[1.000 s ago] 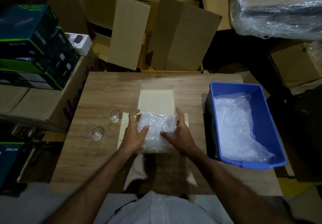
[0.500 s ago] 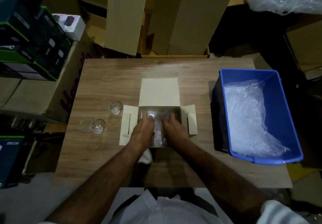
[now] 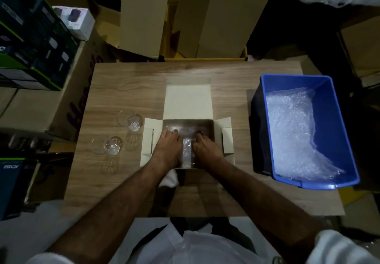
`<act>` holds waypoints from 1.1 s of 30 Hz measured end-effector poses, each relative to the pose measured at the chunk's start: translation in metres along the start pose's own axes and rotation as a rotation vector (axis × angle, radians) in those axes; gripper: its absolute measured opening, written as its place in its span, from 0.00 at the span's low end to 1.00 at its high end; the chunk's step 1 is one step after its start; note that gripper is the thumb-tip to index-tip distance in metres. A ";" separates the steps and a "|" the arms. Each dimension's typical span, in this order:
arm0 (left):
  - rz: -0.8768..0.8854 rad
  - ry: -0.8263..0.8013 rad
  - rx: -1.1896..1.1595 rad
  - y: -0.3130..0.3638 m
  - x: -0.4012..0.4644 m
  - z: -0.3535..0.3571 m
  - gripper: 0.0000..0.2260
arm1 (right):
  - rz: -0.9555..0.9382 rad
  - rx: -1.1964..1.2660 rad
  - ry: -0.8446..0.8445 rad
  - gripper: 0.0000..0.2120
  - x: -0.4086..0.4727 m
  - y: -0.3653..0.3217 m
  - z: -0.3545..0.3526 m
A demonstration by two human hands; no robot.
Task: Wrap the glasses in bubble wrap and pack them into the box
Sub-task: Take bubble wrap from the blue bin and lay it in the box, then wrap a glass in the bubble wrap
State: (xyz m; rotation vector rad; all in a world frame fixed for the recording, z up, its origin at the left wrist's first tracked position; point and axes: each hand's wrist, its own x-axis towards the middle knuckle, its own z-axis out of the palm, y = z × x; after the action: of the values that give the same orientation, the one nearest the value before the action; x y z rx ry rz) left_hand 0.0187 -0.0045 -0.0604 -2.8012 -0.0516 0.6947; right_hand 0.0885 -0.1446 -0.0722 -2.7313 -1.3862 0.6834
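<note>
An open cardboard box [image 3: 188, 101] with spread flaps sits mid-table. Inside it lies a bubble-wrapped bundle [image 3: 187, 150], showing between my hands. My left hand [image 3: 165, 147] and my right hand [image 3: 205, 149] both reach into the box and press down on the bundle, fingers pointing away from me. Two bare clear glasses stand left of the box: one [image 3: 131, 120] nearer the box, another [image 3: 109, 145] closer to the table's left edge.
A blue plastic bin [image 3: 329, 120] holding sheets of bubble wrap [image 3: 294, 132] stands at the table's right side. Cardboard cartons [image 3: 144, 13] lean behind the table. Stacked dark product boxes [image 3: 30, 37] sit on a carton to the left.
A second ago both hands held the wrapped bundle above the box. They lowered it inside and now press it deeper, the bundle mostly covered by my hands.
</note>
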 end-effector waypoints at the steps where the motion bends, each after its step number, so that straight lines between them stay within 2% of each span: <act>1: 0.004 -0.003 -0.002 0.001 0.000 0.002 0.34 | 0.001 -0.005 -0.003 0.22 0.001 0.000 0.002; 6: 0.049 0.000 -0.016 -0.002 -0.001 0.001 0.36 | 0.000 -0.039 -0.020 0.22 0.000 -0.001 0.001; 8: 0.052 0.043 -0.101 -0.002 -0.005 0.000 0.36 | -0.013 -0.001 0.005 0.23 -0.005 -0.002 -0.005; 13: -0.017 0.359 -0.398 -0.001 -0.027 -0.002 0.35 | -0.029 0.135 0.331 0.27 -0.039 0.006 -0.027; 16: 0.006 0.415 -0.519 0.013 -0.033 -0.017 0.31 | -0.030 0.186 0.512 0.28 -0.064 0.025 -0.040; 20: 0.063 0.563 -0.616 0.051 -0.026 -0.052 0.24 | 0.099 0.225 0.638 0.26 -0.096 0.065 -0.050; 25: 0.113 0.629 -0.599 0.106 0.002 -0.092 0.25 | 0.237 0.180 0.697 0.27 -0.142 0.111 -0.050; 29: 0.190 0.661 -0.621 0.151 0.026 -0.117 0.25 | 0.337 0.226 0.653 0.28 -0.174 0.156 -0.032; 31: 0.207 0.645 -0.620 0.173 0.038 -0.128 0.27 | 0.364 0.212 0.569 0.31 -0.185 0.177 -0.026; 33: 0.216 0.607 -0.590 0.189 0.050 -0.134 0.28 | 0.394 0.213 0.373 0.36 -0.195 0.194 -0.028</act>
State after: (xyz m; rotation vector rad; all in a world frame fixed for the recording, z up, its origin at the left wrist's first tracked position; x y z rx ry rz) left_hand 0.1202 -0.2141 -0.0170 -3.4907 0.1916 -0.2086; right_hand 0.1480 -0.4078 -0.0114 -2.7841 -0.6708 0.2763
